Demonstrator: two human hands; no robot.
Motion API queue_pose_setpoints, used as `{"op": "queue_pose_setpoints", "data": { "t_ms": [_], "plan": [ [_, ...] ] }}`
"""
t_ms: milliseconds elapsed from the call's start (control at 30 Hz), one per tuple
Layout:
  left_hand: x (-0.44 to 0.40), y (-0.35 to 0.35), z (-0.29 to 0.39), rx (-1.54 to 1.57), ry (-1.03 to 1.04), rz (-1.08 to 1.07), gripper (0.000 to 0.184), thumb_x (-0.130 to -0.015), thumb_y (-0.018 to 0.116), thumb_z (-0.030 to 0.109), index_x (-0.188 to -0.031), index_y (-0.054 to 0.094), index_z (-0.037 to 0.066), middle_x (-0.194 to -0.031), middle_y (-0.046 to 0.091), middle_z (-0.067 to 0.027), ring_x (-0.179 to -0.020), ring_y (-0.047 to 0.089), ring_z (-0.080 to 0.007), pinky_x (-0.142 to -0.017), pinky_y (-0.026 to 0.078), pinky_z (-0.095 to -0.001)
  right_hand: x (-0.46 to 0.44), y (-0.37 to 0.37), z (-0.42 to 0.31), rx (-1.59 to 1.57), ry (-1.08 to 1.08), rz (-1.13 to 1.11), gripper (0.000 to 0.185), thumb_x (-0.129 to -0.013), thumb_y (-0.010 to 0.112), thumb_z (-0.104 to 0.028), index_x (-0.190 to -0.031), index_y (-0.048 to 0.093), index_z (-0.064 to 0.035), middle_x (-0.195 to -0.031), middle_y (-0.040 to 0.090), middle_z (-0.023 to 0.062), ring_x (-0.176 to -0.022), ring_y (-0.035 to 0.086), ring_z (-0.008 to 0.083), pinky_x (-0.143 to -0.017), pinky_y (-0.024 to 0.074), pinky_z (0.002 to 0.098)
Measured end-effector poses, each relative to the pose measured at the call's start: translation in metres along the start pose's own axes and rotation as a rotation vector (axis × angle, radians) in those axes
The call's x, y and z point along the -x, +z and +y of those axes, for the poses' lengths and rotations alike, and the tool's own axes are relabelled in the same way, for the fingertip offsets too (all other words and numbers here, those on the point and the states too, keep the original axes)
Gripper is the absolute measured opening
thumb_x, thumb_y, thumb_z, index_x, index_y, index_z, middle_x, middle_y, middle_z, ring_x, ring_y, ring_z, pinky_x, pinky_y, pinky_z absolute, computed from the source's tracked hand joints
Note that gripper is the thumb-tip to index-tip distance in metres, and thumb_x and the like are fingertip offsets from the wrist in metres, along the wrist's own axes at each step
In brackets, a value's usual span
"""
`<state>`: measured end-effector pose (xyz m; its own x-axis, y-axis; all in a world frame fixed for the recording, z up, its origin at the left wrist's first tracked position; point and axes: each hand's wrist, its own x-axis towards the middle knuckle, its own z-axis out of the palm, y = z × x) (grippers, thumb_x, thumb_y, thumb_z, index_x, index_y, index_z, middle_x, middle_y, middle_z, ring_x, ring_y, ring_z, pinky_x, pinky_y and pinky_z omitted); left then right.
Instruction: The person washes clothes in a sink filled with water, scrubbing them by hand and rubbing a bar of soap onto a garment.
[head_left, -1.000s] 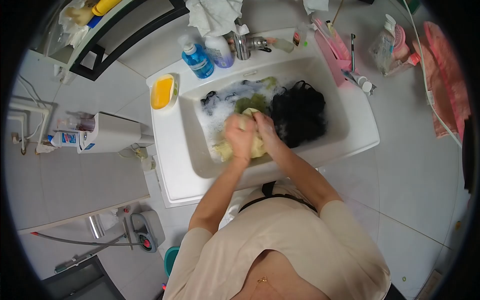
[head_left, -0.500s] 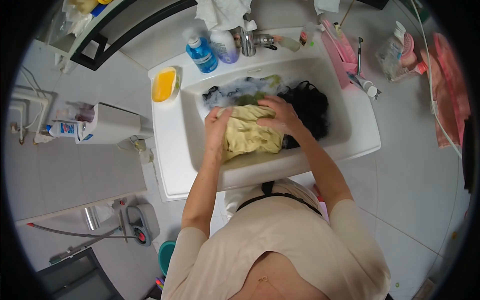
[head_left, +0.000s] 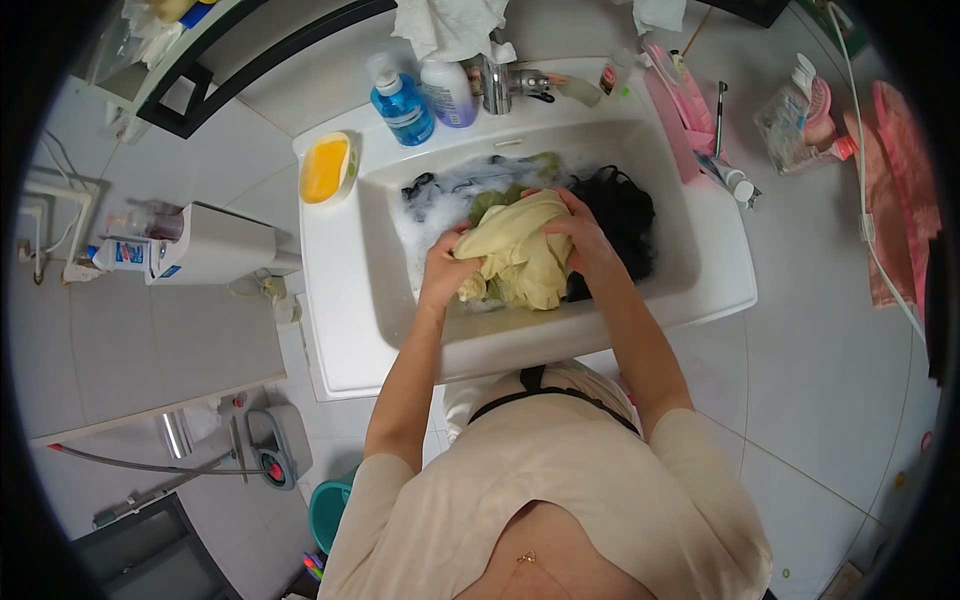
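Note:
A wet, pale yellow garment (head_left: 520, 250) is bunched up between my two hands over the white sink (head_left: 375, 290). My left hand (head_left: 449, 266) grips its left side with the fingers curled in. At its upper right edge, my right hand (head_left: 580, 232) has its fingers wrapped over the cloth. Black clothing (head_left: 620, 225) lies in the basin, to the right of my right hand. Behind the yellow cloth, soapy foam (head_left: 425, 222) covers part of the water, with dark and green fabric in it.
Along the sink's back stand a blue soap bottle (head_left: 402, 108), a white-and-purple bottle (head_left: 447, 95) and the faucet (head_left: 495, 85). An orange soap bar (head_left: 325, 168) sits in a dish on the left corner. A pink holder (head_left: 677, 125) with tubes occupies the right rim.
The yellow garment has been gathered into a tighter bundle and turned. My left hand has moved down and right, my right hand slightly right. More foam shows at the left.

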<state>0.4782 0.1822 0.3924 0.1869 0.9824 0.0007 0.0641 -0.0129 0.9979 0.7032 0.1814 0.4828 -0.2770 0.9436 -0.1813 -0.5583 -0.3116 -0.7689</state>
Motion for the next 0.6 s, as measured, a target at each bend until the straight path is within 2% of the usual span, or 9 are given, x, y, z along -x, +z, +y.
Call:
{"op": "queue_pose_setpoints", "data": {
  "t_ms": [67, 100, 167, 267, 300, 367, 433, 500, 600],
  "plan": [
    [0.003, 0.004, 0.011, 0.380, -0.075, 0.146, 0.025, -0.065, 0.069, 0.000, -0.089, 0.059, -0.002, -0.126, 0.049, -0.0137, -0.102, 0.054, -0.0221, -0.090, 0.042, -0.0319, 0.001, 0.011, 0.013, -0.075, 0.092, 0.345, 0.045, -0.071, 0.060, -0.001, -0.114, 0.050, -0.0027, -0.101, 0.057, 0.0083, -0.092, 0.058, 0.0198, -0.079, 0.0488, 0.0315],
    [0.005, 0.014, 0.034, 0.352, -0.029, 0.184, 0.024, -0.065, 0.068, -0.001, -0.087, 0.058, -0.001, -0.124, 0.051, -0.0137, -0.101, 0.055, -0.0225, -0.088, 0.043, -0.0319, 0.000, 0.015, 0.017, -0.114, 0.138, 0.519, 0.044, -0.072, 0.061, -0.002, -0.114, 0.049, -0.0035, -0.100, 0.057, 0.0081, -0.090, 0.058, 0.0200, -0.076, 0.0494, 0.0309],
    [0.010, 0.048, 0.096, 0.294, 0.064, 0.253, 0.022, -0.064, 0.066, -0.003, -0.084, 0.057, 0.000, -0.118, 0.054, -0.0135, -0.099, 0.055, -0.0233, -0.083, 0.045, -0.0319, -0.014, -0.004, 0.043, -0.224, 0.081, 0.398, 0.040, -0.077, 0.059, -0.007, -0.115, 0.046, -0.0044, -0.099, 0.056, 0.0069, -0.086, 0.057, 0.0190, -0.074, 0.0491, 0.0304],
    [0.020, 0.095, 0.120, -0.556, 0.423, 0.238, 0.026, -0.060, 0.070, 0.004, -0.082, 0.056, 0.003, -0.106, 0.058, -0.0140, -0.088, 0.057, -0.0280, -0.073, 0.048, -0.0319, -0.039, -0.026, 0.105, -0.415, -0.202, 0.119, 0.030, -0.082, 0.055, -0.012, -0.110, 0.048, -0.0048, -0.095, 0.055, 0.0051, -0.080, 0.056, 0.0174, -0.071, 0.0483, 0.0300],
    [0.018, 0.095, 0.115, -0.585, 0.422, 0.268, 0.026, -0.060, 0.071, 0.006, -0.081, 0.056, 0.003, -0.103, 0.058, -0.0149, -0.085, 0.056, -0.0289, -0.072, 0.048, -0.0327, -0.049, -0.026, 0.125, -0.478, -0.328, 0.006, 0.026, -0.082, 0.054, -0.013, -0.107, 0.049, -0.0048, -0.094, 0.055, 0.0045, -0.078, 0.055, 0.0169, -0.070, 0.0480, 0.0300],
    [0.012, 0.096, 0.085, -0.642, 0.417, 0.321, 0.026, -0.060, 0.072, 0.010, -0.079, 0.055, 0.004, -0.097, 0.059, -0.0167, -0.079, 0.056, -0.0307, -0.069, 0.047, -0.0342, -0.043, -0.018, 0.119, -0.379, -0.247, 0.123, 0.021, -0.083, 0.052, -0.015, -0.101, 0.052, -0.0047, -0.089, 0.055, 0.0035, -0.074, 0.054, 0.0158, -0.067, 0.0469, 0.0300],
    [-0.010, 0.081, 0.054, -0.403, 0.220, 0.527, 0.026, -0.058, 0.073, 0.012, -0.075, 0.054, 0.005, -0.080, 0.058, -0.0156, -0.069, 0.054, -0.0312, -0.061, 0.045, -0.0364, -0.018, 0.012, 0.075, -0.045, 0.181, 0.560, 0.018, -0.083, 0.051, -0.017, -0.094, 0.054, -0.0044, -0.084, 0.054, 0.0026, -0.069, 0.051, 0.0146, -0.063, 0.0455, 0.0302],
    [-0.016, 0.069, 0.058, -0.240, -0.048, 0.568, 0.025, -0.058, 0.072, 0.012, -0.073, 0.053, 0.006, -0.071, 0.056, -0.0146, -0.064, 0.053, -0.0316, -0.057, 0.044, -0.0369, -0.019, 0.007, 0.076, -0.025, 0.142, 0.519, 0.018, -0.083, 0.051, -0.019, -0.092, 0.056, -0.0038, -0.082, 0.055, 0.0031, -0.069, 0.052, 0.0143, -0.062, 0.0452, 0.0310],
    [0.009, 0.094, 0.066, -0.361, 0.291, 0.475, 0.021, -0.060, 0.070, 0.010, -0.069, 0.051, 0.004, -0.060, 0.051, -0.0128, -0.055, 0.050, -0.0304, -0.052, 0.042, -0.0357, -0.034, -0.021, 0.092, -0.001, 0.119, 0.479, 0.026, -0.082, 0.053, -0.025, -0.096, 0.059, -0.0035, -0.082, 0.058, 0.0032, -0.070, 0.057, 0.0158, -0.060, 0.0483, 0.0306]
  ]
}}
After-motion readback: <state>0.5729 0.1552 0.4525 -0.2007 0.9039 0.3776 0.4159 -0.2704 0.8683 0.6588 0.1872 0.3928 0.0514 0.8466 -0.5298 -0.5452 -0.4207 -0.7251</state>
